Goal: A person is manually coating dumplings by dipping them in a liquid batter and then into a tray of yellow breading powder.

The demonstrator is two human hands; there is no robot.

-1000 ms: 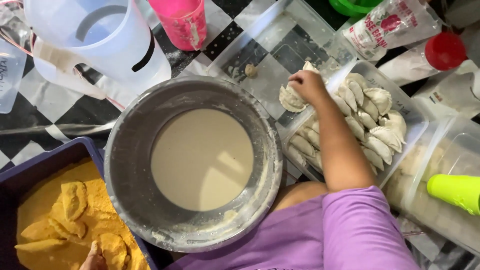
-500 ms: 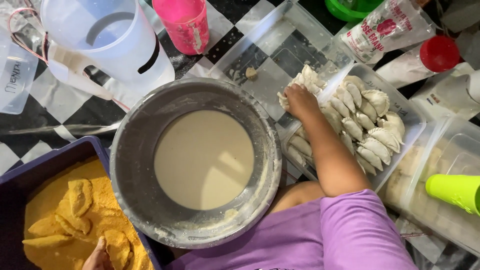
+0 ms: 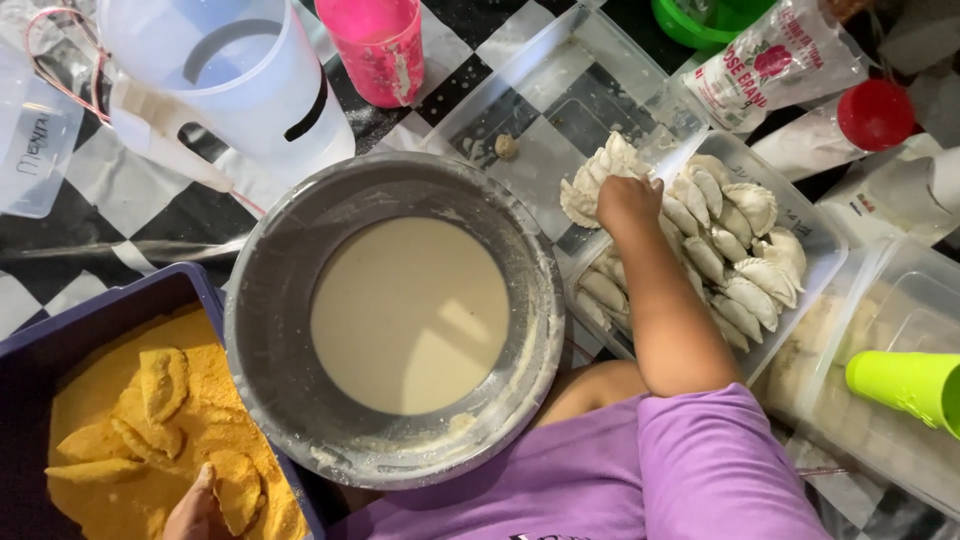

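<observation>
— Black-and-white chequered table (image 3: 60, 290), crowded. What sits on it?

— Item one: wide grey metal bowl (image 3: 260, 330), floury at the rim, holding smooth beige batter (image 3: 408, 315). Item two: dark blue plastic tray (image 3: 120, 310) of orange-yellow crumbs, with several crumb-coated pastries (image 3: 165, 385) lying in it. Item three: clear rectangular plastic tub (image 3: 815, 235) packed with rows of pale raw crimped half-moon pastries (image 3: 745, 255). Beyond the bowl: a translucent white jug (image 3: 225, 85), a pink cup (image 3: 380, 50) and an emptied clear container (image 3: 560, 90) with a dough scrap in it.

— And your hands?

— My right hand (image 3: 628, 200) is curled shut over a few raw pastries (image 3: 595, 180) at the tub's far-left corner, just over its rim. My left hand (image 3: 195, 505) rests among the crumbs beside a coated pastry (image 3: 238, 490); only its edge shows, so I cannot tell how far open it is.

— Handling notes on the raw ones?

— Light, soft, floury dough, I judge; easily dented or torn, and the pleated seam may split if pinched. I would hold each by its plump belly with flat fingertips, not by the crimped edge. Several together may stick to one another.
</observation>
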